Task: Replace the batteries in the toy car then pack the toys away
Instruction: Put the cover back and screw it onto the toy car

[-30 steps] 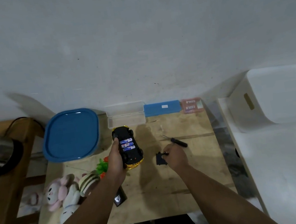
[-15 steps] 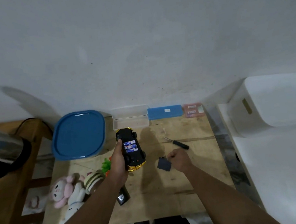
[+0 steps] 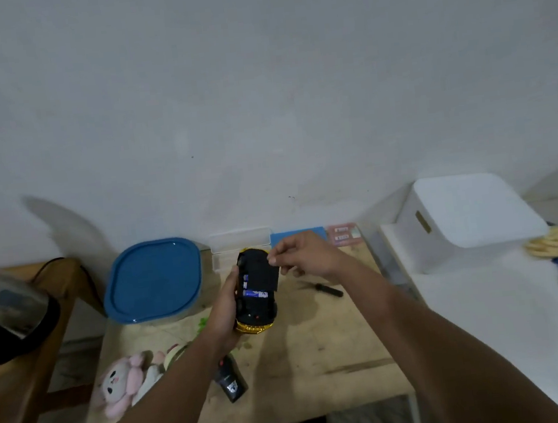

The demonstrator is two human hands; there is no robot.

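Fitting batt. cover point(image 3: 263, 275) onto car point(image 3: 258, 311)

On the table point(image 3: 355, 358), a tub point(image 3: 152, 279) sits far left, screwdriver point(image 3: 327, 289) right, remote point(image 3: 232, 383) near, plush rabbit point(image 3: 123, 382) left of it

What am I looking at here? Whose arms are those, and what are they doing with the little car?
The camera sits on a person's head and looks down, so the two arms are that person's own. The left hand holds a black and gold toy car upside down over a wooden table. You can see batteries in its belly. The right hand pinches the dark battery cover and is laying it over them. On the table lie a small screwdriver, a black remote control, a pink plush bunny and a tub with a blue lid. A white bin stands to the right.
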